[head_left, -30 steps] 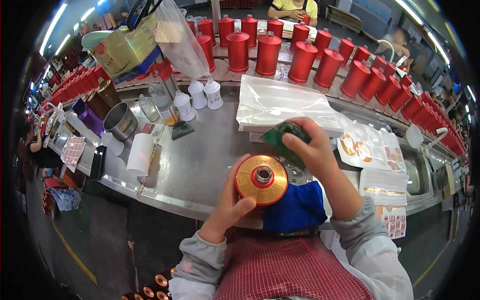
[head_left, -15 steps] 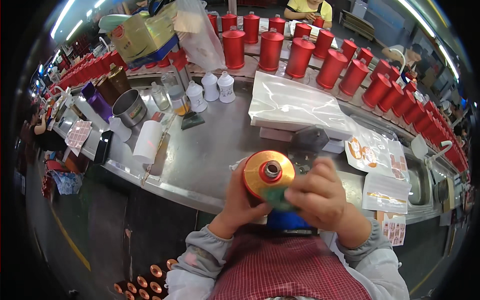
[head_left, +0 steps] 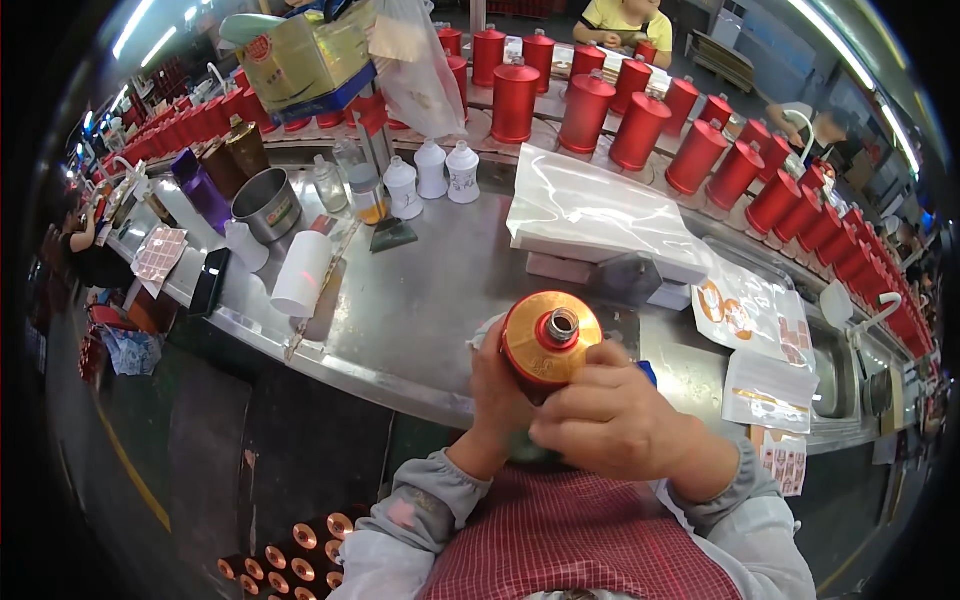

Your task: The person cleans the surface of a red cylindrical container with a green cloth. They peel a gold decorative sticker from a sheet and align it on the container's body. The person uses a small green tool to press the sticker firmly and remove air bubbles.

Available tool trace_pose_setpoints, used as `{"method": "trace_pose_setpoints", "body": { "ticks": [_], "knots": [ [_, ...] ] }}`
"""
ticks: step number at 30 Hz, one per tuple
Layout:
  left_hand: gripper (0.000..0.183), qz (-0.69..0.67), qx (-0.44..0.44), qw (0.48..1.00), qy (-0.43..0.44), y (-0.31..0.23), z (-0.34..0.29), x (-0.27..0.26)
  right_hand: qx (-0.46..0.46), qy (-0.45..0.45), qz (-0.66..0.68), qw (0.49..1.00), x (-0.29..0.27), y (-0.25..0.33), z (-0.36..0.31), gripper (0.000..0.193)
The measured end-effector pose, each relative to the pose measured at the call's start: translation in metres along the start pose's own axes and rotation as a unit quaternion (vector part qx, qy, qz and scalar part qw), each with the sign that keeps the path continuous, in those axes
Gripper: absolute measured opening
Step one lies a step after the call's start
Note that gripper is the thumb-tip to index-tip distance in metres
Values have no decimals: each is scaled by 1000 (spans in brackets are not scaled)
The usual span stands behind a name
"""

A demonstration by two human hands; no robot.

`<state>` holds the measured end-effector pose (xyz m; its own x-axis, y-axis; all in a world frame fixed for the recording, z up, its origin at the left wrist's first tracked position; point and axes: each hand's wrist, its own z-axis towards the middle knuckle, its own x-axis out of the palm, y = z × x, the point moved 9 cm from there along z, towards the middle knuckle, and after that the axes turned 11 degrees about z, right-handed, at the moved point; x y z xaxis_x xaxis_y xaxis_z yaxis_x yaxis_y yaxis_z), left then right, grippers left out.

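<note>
Fingers of the left hand (head_left: 500, 395) wrap the left side of a red bottle (head_left: 535, 345), closed firmly enough, it seems, to steady it while its gold top faces up and its uncapped neck stands free. Bent fingers of the right hand (head_left: 615, 415) press against the bottle's near right side; they are curled nearly closed, and a blurred green patch (head_left: 530, 447) shows below their tips, but I cannot tell whether they grip anything. The bottle is held between the 2 hands, in front of the apron (head_left: 600, 525) and by the near edge of the metal counter (head_left: 420, 290), probably so that its side is easy to see and reach. A white stack (head_left: 600, 205) and 3 white bottles (head_left: 431, 170) stand farther back, perhaps to leave this space free. Compared with 0.5 s ago, the right hand is lower and closer to the body: then a flat green piece showed plainly at its fingertips, across the bottle's shoulder. Now that shoulder is uncovered, the mouth leans more to the right, and only a sliver of blue cloth (head_left: 648, 374) shows beyond the right hand.
</note>
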<state>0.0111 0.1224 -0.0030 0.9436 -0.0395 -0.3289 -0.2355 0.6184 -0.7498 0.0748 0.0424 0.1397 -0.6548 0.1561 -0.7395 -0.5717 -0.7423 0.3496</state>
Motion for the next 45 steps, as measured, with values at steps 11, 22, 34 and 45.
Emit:
{"method": "trace_pose_setpoints", "body": {
  "ticks": [11, 22, 34, 45],
  "knots": [
    [75, 200, 254, 946, 7, -55, 16, -29, 254, -187, 188, 930, -30, -109, -72, 53],
    [50, 176, 310, 934, -4, -69, -25, -31, 226, -107, 153, 956, 21, -92, -86, 70],
    [79, -274, -167, 872, 369, -65, 60, 63, 381, -128, 308, 863, -38, -77, -116, 65],
    [49, -310, -285, 824, 379, -24, 27, 140, 485, -172, 372, 772, -20, -133, -180, 59]
  ]
}}
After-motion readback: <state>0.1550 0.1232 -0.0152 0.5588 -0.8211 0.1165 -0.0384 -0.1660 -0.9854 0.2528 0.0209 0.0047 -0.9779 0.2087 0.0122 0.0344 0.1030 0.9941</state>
